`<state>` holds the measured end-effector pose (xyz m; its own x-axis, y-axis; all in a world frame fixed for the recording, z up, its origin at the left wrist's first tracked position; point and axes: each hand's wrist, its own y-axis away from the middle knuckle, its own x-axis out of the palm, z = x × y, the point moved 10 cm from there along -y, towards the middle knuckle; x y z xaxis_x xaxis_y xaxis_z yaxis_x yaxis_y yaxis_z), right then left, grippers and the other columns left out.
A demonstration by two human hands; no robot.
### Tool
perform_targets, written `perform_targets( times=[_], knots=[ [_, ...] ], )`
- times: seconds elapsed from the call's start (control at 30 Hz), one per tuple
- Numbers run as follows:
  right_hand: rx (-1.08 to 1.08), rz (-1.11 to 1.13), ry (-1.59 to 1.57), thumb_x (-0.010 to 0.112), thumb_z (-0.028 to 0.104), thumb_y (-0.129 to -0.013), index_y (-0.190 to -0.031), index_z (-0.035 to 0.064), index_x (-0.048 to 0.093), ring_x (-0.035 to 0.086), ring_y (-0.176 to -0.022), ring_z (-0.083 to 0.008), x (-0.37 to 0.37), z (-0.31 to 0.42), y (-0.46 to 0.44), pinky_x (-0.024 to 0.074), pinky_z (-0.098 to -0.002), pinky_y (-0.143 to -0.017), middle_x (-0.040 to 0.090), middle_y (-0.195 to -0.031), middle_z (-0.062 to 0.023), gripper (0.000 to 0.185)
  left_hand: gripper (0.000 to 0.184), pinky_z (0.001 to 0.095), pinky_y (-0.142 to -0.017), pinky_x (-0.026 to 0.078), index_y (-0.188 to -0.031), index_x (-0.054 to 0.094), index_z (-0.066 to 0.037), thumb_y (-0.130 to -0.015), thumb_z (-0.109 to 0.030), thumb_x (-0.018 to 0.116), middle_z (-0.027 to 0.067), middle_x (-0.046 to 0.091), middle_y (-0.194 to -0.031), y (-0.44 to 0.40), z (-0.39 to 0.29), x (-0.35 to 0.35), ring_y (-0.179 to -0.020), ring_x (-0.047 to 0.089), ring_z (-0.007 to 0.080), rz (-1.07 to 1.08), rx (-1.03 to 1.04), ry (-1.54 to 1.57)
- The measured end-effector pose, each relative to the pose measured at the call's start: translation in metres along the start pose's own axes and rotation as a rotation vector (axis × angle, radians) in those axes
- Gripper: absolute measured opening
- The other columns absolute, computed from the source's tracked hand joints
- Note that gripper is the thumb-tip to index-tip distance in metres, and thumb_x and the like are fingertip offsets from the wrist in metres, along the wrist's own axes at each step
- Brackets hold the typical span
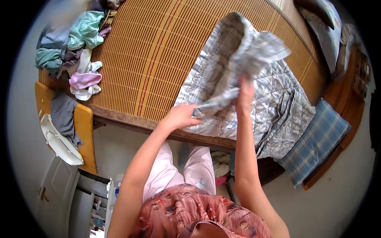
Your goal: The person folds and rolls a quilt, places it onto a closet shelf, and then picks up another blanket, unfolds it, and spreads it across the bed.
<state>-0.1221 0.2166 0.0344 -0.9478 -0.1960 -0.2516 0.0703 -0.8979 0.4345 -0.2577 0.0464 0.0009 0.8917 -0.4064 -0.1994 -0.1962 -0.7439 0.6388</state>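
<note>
Patterned quilt (274,95), bunched, partly lifted off mat (123,51).

Broad passage over slatted mat (127,59) between two obstacles, clothes pile (85,33) and quilt (276,89)

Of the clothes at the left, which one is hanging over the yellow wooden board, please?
The grey cloth; the other clothes lie heaped on the bed mat.
</note>
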Motion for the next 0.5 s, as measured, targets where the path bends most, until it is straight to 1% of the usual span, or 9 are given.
perform_targets(
  times=[0.03, 0.07, 0.1, 0.2, 0.23, 0.33, 0.4, 0.47, 0.5],
  knots=[
    [0.003, 0.079, 0.142, 0.053, 0.031, -0.088, -0.137, 0.0014, 0.028, 0.042, -0.119, -0.0282, 0.02, -0.009, -0.007, 0.0363, -0.0393, -0.098, 0.042, -0.131, -0.0156, 0.062, 0.048, 0.0403, -0.078, 0.046, -0.108, 0.056, -0.005, -0.069, -0.03, 0.071, 0.0189, 0.063, -0.092, 0.002, 0.013, -0.005, -0.089, 0.06, 0.0329, 0.036, -0.09, -0.106],
    [0.003, 0.157, 0.283, 0.052, 0.035, -0.088, -0.139, 0.0023, 0.024, 0.037, -0.124, -0.0299, 0.034, -0.017, -0.013, 0.0337, -0.0414, -0.101, 0.038, -0.137, -0.0164, 0.067, 0.047, 0.0404, -0.08, 0.045, -0.108, 0.054, -0.002, -0.073, -0.029, 0.069, 0.0189, 0.059, -0.099, 0.003, 0.032, -0.016, -0.094, 0.057, 0.032, -0.08, -0.177, -0.189],
    [0.034, 0.288, 0.217, 0.051, 0.031, -0.089, -0.141, 0.0045, 0.021, 0.037, -0.126, -0.0296, 0.047, -0.025, -0.009, 0.0344, -0.0408, -0.101, 0.031, -0.141, -0.0162, 0.066, 0.05, 0.04, -0.082, 0.045, -0.112, 0.051, -0.001, -0.075, -0.03, 0.068, 0.018, 0.056, -0.105, 0.001, 0.037, -0.031, -0.098, 0.055, 0.031, -0.217, -0.152, -0.179],
    [-0.029, 0.337, 0.094, 0.056, 0.019, -0.086, -0.139, 0.0048, 0.027, 0.046, -0.118, -0.0255, 0.047, -0.024, 0.024, 0.04, -0.035, -0.096, 0.04, -0.135, -0.0148, 0.062, 0.063, 0.0388, -0.089, 0.042, -0.124, 0.041, 0.003, -0.078, -0.032, 0.066, 0.0175, 0.046, -0.119, -0.013, 0.028, -0.072, -0.108, 0.049, 0.0295, -0.51, -0.084, 0.015],
    [-0.061, 0.288, 0.194, 0.057, 0.016, -0.084, -0.135, 0.0041, 0.032, 0.048, -0.115, -0.0246, 0.03, -0.025, 0.034, 0.0413, -0.0341, -0.094, 0.044, -0.131, -0.0139, 0.058, 0.068, 0.0383, -0.091, 0.041, -0.126, 0.038, 0.003, -0.076, -0.033, 0.068, 0.0205, 0.045, -0.121, -0.028, 0.021, -0.081, -0.109, 0.048, 0.0342, -0.549, -0.099, 0.064],
    [-0.171, -0.076, 0.356, 0.059, 0.009, -0.083, -0.121, 0.004, 0.049, 0.055, -0.098, -0.0222, -0.055, -0.021, 0.061, 0.0451, -0.0336, -0.085, 0.054, -0.114, -0.011, 0.04, 0.074, 0.0374, -0.093, 0.04, -0.127, 0.037, 0.005, -0.074, -0.034, 0.071, 0.02, 0.046, -0.121, -0.078, -0.015, -0.103, -0.112, 0.047, 0.0287, -0.678, -0.067, 0.08],
    [-0.199, -0.38, 0.472, 0.06, 0.009, -0.081, -0.117, 0.0033, 0.049, 0.051, -0.103, -0.025, -0.143, -0.013, 0.08, 0.0412, -0.0357, -0.089, 0.052, -0.114, -0.0125, 0.038, 0.075, 0.0387, -0.093, 0.039, -0.123, 0.041, 0.005, -0.069, -0.036, 0.074, 0.0219, 0.049, -0.118, -0.109, -0.034, -0.107, -0.108, 0.05, 0.0316, -0.786, -0.02, 0.284],
    [-0.177, -0.658, 0.765, 0.062, 0.009, -0.078, -0.116, 0.002, 0.047, 0.045, -0.111, -0.0297, -0.24, -0.029, 0.102, 0.035, -0.0383, -0.094, 0.048, -0.118, -0.0147, 0.041, 0.073, 0.04, -0.093, 0.039, -0.118, 0.043, 0.005, -0.066, -0.034, 0.076, 0.0224, 0.052, -0.113, -0.142, -0.047, -0.096, -0.104, 0.052, 0.0335, -0.715, 0.013, 0.289],
    [-0.134, -0.781, 0.847, 0.064, 0.011, -0.076, -0.118, 0.0011, 0.045, 0.04, -0.115, -0.033, -0.284, -0.039, 0.115, 0.0299, -0.0412, -0.098, 0.045, -0.122, -0.0164, 0.046, 0.069, 0.04, -0.09, 0.04, -0.115, 0.045, 0.006, -0.066, -0.031, 0.076, 0.0228, 0.054, -0.111, -0.14, -0.058, -0.096, -0.101, 0.054, 0.0341, -0.819, 0.044, 0.161]
  ],
)
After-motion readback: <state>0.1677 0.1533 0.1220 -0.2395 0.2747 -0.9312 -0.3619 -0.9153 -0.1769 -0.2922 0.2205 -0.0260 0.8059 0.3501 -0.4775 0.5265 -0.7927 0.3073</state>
